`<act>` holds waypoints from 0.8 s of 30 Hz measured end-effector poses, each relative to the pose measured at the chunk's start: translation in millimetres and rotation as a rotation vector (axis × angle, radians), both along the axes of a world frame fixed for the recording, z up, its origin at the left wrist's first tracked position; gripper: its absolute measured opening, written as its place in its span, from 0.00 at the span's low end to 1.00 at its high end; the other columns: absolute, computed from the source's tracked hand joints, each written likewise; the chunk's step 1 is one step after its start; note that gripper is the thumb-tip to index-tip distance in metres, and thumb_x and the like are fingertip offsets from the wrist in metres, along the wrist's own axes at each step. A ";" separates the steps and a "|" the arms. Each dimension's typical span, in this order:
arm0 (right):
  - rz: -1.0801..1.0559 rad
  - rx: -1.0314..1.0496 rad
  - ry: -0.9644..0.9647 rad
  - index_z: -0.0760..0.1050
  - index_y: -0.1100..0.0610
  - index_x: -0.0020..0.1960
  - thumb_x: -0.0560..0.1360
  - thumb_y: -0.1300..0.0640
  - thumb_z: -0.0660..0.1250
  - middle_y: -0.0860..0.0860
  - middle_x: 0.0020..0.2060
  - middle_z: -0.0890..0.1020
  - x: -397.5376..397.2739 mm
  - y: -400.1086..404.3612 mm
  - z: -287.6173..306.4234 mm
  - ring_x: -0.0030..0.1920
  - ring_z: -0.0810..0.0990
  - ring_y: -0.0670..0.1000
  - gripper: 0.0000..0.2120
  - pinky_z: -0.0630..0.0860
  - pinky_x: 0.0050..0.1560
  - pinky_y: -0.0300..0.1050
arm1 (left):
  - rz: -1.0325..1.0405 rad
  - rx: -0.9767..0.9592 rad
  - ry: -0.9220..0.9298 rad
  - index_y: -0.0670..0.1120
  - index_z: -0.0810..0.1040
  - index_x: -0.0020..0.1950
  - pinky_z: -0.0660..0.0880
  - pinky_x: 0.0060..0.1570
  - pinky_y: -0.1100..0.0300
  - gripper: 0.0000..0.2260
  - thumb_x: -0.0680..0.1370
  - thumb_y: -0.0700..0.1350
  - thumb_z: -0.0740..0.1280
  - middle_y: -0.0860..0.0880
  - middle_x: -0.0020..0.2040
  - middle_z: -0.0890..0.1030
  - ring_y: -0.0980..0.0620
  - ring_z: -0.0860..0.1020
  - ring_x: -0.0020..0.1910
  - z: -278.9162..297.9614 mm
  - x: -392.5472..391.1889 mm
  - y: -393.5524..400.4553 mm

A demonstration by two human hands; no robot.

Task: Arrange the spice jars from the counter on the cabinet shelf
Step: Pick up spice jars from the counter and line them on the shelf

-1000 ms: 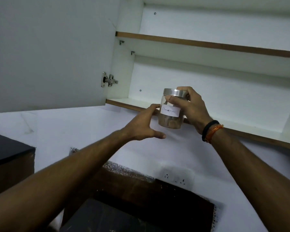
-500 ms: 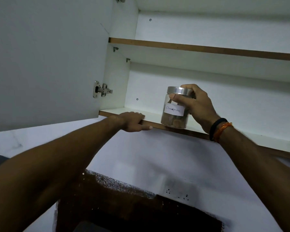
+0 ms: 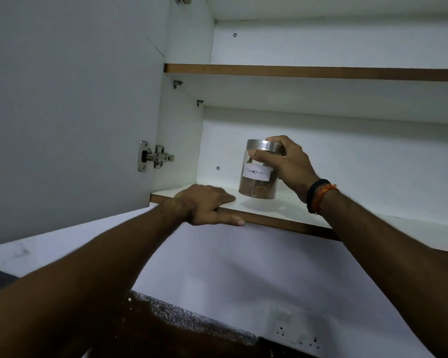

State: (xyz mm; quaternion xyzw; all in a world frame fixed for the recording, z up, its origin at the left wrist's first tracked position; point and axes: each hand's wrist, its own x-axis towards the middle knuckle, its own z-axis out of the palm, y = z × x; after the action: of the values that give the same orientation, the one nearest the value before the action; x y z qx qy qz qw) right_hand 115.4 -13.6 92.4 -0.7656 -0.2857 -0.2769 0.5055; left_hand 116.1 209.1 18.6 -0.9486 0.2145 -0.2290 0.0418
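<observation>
A: Okay, near to far. Lower centre of frame: dark speckled counter (image 3: 192, 321), wall socket (image 3: 295, 332) at lower right. No other jars in view down there.

B: Hands?

A: Left hand (image 3: 207, 204) at mid-frame rests on the front edge of the lower cabinet shelf (image 3: 282, 220), fingers flat on top, thumb under the lip. Holds nothing. Right hand (image 3: 285, 164) is just past it, right of centre, its grip closed around the spice jar (image 3: 258, 177): thumb across the front below the steel lid (image 3: 263, 145), fingers wrapped behind the lid.

B: Jar down yet?

A: Base looks on or just touching the shelf, upright, near the front edge, left part of the shelf. Can't tell if weight is fully off the hand.

B: Handling?

A: Clear rigid wall, could be glass or plastic, so treat as breakable. Smooth sides, likely slick. Roughly half full of brown pieces, label reads cinnamon, so probably light. Best hold is high on the body under the lid rim, as now.

B: Further back?

A: Upper shelf (image 3: 321, 72) across the top of frame, door hinge (image 3: 154, 156) at left centre.
</observation>
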 end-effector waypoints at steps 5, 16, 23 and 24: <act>-0.024 -0.065 0.057 0.73 0.52 0.62 0.69 0.44 0.76 0.50 0.54 0.81 52.2 28.5 15.0 0.54 0.81 0.53 0.25 0.81 0.53 0.49 | -0.042 0.012 -0.154 0.49 0.78 0.61 0.79 0.53 0.49 0.49 0.65 0.84 0.41 0.53 0.56 0.83 0.50 0.80 0.53 -5.7 11.2 3.1; -0.112 -0.198 0.158 0.72 0.56 0.61 0.71 0.44 0.75 0.53 0.54 0.81 138.2 84.5 4.7 0.52 0.80 0.54 0.26 0.74 0.43 0.41 | -0.112 0.000 -0.282 0.48 0.81 0.53 0.79 0.39 0.56 0.46 0.67 0.82 0.41 0.54 0.39 0.82 0.55 0.78 0.36 -9.4 20.6 6.1; -0.128 -0.313 0.172 0.72 0.56 0.53 0.73 0.43 0.72 0.54 0.52 0.81 151.5 99.5 1.7 0.51 0.79 0.54 0.20 0.70 0.44 0.41 | -0.152 0.007 -0.393 0.51 0.71 0.34 0.62 0.30 0.64 0.30 0.72 0.77 0.52 0.56 0.28 0.71 0.57 0.69 0.27 -10.4 15.2 6.1; -0.129 -0.351 0.175 0.72 0.57 0.53 0.74 0.43 0.71 0.54 0.52 0.81 151.7 100.2 3.5 0.52 0.79 0.55 0.19 0.70 0.45 0.42 | -0.156 0.010 -0.389 0.51 0.71 0.35 0.61 0.31 0.64 0.30 0.72 0.77 0.52 0.56 0.28 0.72 0.57 0.69 0.27 -10.4 14.9 6.0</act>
State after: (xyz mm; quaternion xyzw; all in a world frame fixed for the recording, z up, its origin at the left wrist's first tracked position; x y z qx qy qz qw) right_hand 267.2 86.6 95.8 -0.8798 -0.2347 -0.1870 0.3686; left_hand 131.0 215.0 8.2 -0.8667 0.2763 -0.4095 0.0693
